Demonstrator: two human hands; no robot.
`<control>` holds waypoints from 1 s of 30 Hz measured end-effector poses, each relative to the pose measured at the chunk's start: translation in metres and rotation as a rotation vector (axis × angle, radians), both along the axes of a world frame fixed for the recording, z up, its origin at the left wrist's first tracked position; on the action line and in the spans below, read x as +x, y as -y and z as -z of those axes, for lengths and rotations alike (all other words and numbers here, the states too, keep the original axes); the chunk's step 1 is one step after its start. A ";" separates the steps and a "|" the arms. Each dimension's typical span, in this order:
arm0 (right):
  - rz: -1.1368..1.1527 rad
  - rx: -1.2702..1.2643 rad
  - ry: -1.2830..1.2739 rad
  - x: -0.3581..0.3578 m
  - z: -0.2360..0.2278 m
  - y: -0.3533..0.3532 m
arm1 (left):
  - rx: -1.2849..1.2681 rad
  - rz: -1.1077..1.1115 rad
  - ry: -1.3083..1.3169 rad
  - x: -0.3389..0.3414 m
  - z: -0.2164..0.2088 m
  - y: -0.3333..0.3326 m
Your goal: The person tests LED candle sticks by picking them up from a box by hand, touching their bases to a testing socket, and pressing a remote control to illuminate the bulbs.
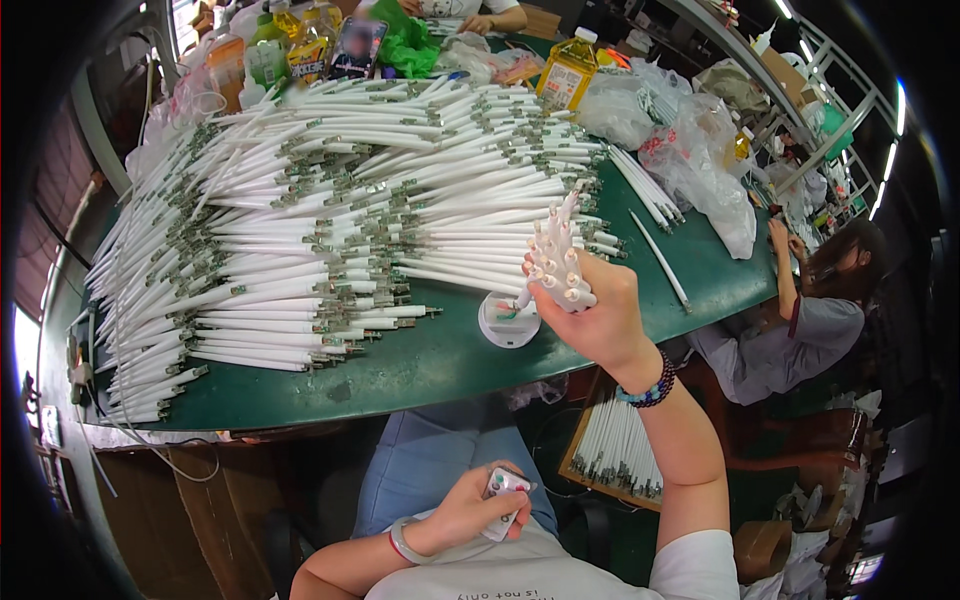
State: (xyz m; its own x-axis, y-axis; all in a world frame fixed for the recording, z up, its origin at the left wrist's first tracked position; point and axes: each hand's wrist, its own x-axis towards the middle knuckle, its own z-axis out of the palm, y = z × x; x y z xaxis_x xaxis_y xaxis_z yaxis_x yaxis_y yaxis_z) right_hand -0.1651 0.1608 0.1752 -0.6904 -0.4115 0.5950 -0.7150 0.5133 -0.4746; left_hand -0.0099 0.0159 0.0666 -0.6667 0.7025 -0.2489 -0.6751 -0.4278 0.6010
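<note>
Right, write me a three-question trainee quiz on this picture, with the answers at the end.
1. Which hand grips the raised bundle of white rods?
2. True or false: nothing is held in the person's other hand.
3. The tabletop under the rod pile is: a) red, b) green, c) yellow.

Key:
1. The right hand.
2. False: the left hand holds a small remote-like device.
3. b.
</note>
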 end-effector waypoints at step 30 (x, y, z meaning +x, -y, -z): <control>0.850 0.908 0.182 -0.109 0.007 -0.216 | -0.021 -0.072 0.143 -0.008 0.012 0.001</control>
State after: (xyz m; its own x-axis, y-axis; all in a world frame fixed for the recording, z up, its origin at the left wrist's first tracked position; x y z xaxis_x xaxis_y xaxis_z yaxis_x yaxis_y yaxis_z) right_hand -0.2738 0.3768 0.1682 -0.9799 -0.0075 0.1993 0.0402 0.9713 0.2343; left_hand -0.0176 0.0151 0.0541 -0.6717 0.6479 -0.3593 -0.7226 -0.4661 0.5104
